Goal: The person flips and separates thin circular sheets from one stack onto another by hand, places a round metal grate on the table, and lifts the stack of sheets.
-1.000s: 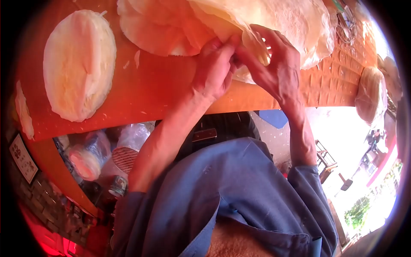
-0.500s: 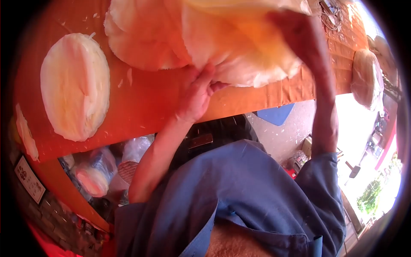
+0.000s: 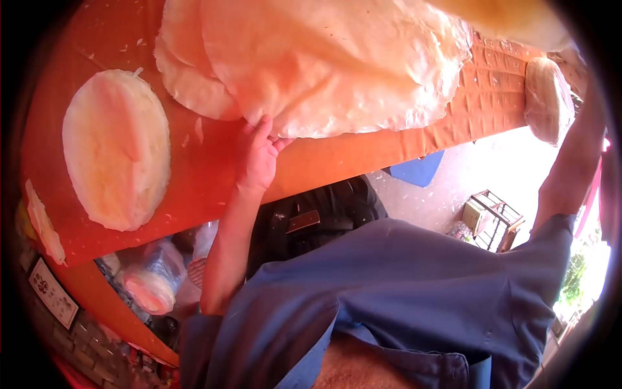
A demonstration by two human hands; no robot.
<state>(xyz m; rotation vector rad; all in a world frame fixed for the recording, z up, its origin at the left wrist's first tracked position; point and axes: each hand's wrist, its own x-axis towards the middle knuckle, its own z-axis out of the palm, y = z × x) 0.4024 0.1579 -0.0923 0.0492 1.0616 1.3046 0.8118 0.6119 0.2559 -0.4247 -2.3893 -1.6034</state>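
Note:
My left hand (image 3: 260,155) is at the front edge of a wide, thin, pale sheet (image 3: 324,71) that looks like very thin flatbread. Its thumb and fingers pinch the sheet's rim. More such sheets lie under it, their scalloped edges showing on the left. At the upper right, a blurred yellowish sheet (image 3: 512,19) hangs above the table, partly out of the picture. My right forearm (image 3: 565,168) reaches up along the right side, but the hand is lost beyond the dark border. An oval stack of pale sheets (image 3: 113,152) lies at the left.
The orange-covered table (image 3: 201,168) carries small scraps and a torn strip (image 3: 44,223). A plastic-wrapped bundle (image 3: 548,100) sits at its right end. Below are bagged goods (image 3: 155,279), a black bag (image 3: 324,211), a blue object (image 3: 418,170) and a metal frame (image 3: 495,217).
My right hand has swept rightward out of view, with the yellowish sheet shifting to the upper right. My left hand has moved slightly left and down along the sheet's edge.

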